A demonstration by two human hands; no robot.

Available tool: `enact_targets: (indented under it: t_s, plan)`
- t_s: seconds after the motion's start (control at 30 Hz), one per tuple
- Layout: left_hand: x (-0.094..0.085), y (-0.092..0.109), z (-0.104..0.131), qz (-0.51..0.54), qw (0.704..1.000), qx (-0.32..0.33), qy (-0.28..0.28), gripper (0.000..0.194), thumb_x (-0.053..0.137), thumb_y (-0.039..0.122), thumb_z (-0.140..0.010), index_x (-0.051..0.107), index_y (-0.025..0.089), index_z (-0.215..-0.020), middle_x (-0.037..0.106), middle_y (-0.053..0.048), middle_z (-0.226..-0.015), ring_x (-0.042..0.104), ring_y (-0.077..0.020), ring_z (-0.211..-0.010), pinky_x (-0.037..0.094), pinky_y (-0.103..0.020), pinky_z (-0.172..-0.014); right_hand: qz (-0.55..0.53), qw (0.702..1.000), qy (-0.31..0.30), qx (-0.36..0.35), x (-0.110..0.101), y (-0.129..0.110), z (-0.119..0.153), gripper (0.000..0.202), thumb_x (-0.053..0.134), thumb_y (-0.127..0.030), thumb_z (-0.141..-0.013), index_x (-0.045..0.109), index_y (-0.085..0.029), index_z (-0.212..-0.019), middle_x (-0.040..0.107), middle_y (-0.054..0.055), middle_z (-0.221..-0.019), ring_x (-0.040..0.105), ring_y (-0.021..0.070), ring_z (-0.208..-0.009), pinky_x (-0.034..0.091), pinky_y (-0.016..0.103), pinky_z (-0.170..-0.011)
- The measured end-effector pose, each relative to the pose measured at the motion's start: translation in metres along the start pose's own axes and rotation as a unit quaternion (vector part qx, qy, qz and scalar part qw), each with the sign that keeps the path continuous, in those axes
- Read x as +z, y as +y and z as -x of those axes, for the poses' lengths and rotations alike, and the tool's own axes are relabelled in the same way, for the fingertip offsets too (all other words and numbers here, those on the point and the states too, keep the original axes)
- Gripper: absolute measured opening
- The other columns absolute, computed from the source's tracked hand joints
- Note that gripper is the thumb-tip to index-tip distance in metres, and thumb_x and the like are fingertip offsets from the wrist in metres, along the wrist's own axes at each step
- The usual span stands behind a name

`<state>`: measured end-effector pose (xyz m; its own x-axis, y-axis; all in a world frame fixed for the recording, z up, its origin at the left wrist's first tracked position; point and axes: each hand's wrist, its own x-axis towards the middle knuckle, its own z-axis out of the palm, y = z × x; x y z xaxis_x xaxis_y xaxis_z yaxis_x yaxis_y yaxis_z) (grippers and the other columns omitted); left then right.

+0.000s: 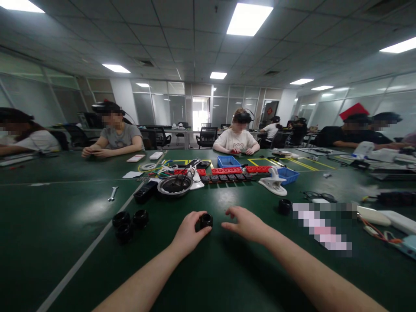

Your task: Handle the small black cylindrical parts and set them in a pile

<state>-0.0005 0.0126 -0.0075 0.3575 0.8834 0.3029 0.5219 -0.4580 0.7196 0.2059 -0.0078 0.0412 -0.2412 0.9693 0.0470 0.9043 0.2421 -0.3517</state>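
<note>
The left hand [191,232], at the lower centre of the frame, has its thumb and fingers around a black ring [206,220] that sits on the green bench [208,277]. The right hand [243,223], just right of centre, is released, its fingers half curled and apart from the ring. Left of the hands, three more black rings [141,219] stand grouped near a pale line along the bench; right of the hands is a single black ring [285,207]. Above the ring trio lies a wrench [112,193]. Farther up, toward the centre, are a round dark dish [174,185], a white clip-like stand [274,184], red strips [226,170] and a blue tray [229,161]. Beyond them, a person in a pale shirt [236,141] sits at the far side.
</note>
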Motion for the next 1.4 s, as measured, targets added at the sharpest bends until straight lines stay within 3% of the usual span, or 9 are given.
enact_targets:
  t_s: [0.13,0.33,0.67,0.8,0.93,1.03,1.13,1.27,1.4]
  plan:
    - [-0.002,0.0,0.0,0.003,1.0,-0.02,-0.014,0.038,0.057,0.032,-0.075,0.053,0.021,-0.111,0.055,-0.006,-0.106,0.05,-0.0234,-0.102,0.04,-0.034,-0.085,0.075,0.993,0.033,0.081,-0.006,0.05,0.052,0.034,0.054,-0.038,-0.076,0.06,-0.011,-0.096,0.06,0.016,-0.096,0.052,0.0311,-0.093,0.04,0.042,-0.079]
    - [0.0,-0.005,-0.001,0.002,1.0,-0.013,-0.016,0.039,0.058,0.033,-0.075,0.052,0.021,-0.111,0.054,-0.005,-0.107,0.049,-0.0219,-0.101,0.039,-0.032,-0.087,0.173,0.947,0.083,0.256,-0.002,0.125,0.11,0.043,0.039,-0.049,-0.08,0.058,-0.013,-0.096,0.061,0.015,-0.1,0.055,0.0312,-0.094,0.041,0.041,-0.08]
    - [-0.002,-0.004,0.003,-0.021,0.999,-0.019,-0.029,0.043,0.055,0.037,-0.077,0.048,0.023,-0.117,0.053,-0.005,-0.11,0.049,-0.0213,-0.103,0.041,-0.031,-0.085,0.147,0.924,0.096,0.341,-0.012,0.137,0.122,0.048,0.042,-0.053,-0.073,0.059,-0.015,-0.097,0.063,0.014,-0.099,0.057,0.0324,-0.094,0.046,0.04,-0.072]
    - [-0.002,-0.003,0.003,-0.036,0.998,-0.029,-0.03,0.048,0.057,0.039,-0.074,0.046,0.025,-0.119,0.052,-0.005,-0.113,0.047,-0.023,-0.106,0.039,-0.033,-0.087,0.138,0.938,0.09,0.304,-0.008,0.113,0.115,0.048,0.042,-0.05,-0.075,0.057,-0.013,-0.103,0.06,0.015,-0.107,0.053,0.0324,-0.1,0.044,0.042,-0.079]
    - [-0.001,-0.004,0.0,-0.093,0.994,-0.051,-0.013,0.068,0.065,0.048,-0.064,0.04,0.023,-0.123,0.05,-0.007,-0.116,0.044,-0.0276,-0.109,0.033,-0.039,-0.092,0.08,0.979,0.102,0.157,0.001,0.051,0.081,0.049,0.043,-0.046,-0.078,0.051,-0.013,-0.114,0.056,0.013,-0.115,0.048,0.0278,-0.109,0.038,0.039,-0.092]
    - [0.0,-0.008,-0.001,-0.144,0.988,-0.058,-0.015,0.054,0.065,0.05,-0.063,0.054,0.02,-0.106,0.055,-0.006,-0.105,0.048,-0.0273,-0.102,0.036,-0.036,-0.086,0.021,0.995,0.087,0.053,0.008,-0.001,0.039,0.057,0.044,-0.044,-0.08,0.037,-0.013,-0.127,0.05,0.012,-0.123,0.045,0.0231,-0.114,0.035,0.033,-0.095]
    - [0.001,-0.011,-0.002,-0.163,0.985,-0.052,-0.023,0.038,0.065,0.043,-0.065,0.058,0.019,-0.094,0.057,-0.005,-0.095,0.052,-0.0248,-0.094,0.038,-0.032,-0.081,0.038,0.997,0.06,0.009,0.016,-0.038,-0.002,0.066,0.046,-0.047,-0.079,0.031,-0.01,-0.131,0.048,0.016,-0.125,0.045,0.0249,-0.114,0.037,0.035,-0.091]
    - [0.001,-0.012,-0.003,-0.177,0.983,-0.043,-0.03,0.032,0.061,0.042,-0.068,0.058,0.02,-0.092,0.057,-0.004,-0.094,0.052,-0.0229,-0.092,0.038,-0.031,-0.078,0.046,0.999,0.024,-0.006,0.024,-0.057,-0.033,0.046,0.054,-0.053,-0.071,0.062,-0.014,-0.094,0.065,0.014,-0.089,0.06,0.0291,-0.085,0.044,0.037,-0.071]
    - [0.001,-0.01,-0.005,-0.18,0.982,-0.043,-0.035,0.033,0.06,0.043,-0.069,0.057,0.021,-0.093,0.057,-0.004,-0.093,0.051,-0.0228,-0.091,0.037,-0.031,-0.077,0.035,0.998,0.033,-0.035,0.014,-0.051,-0.038,0.029,0.059,-0.043,-0.067,0.063,-0.018,-0.082,0.065,0.007,-0.08,0.06,0.0232,-0.076,0.042,0.029,-0.064]
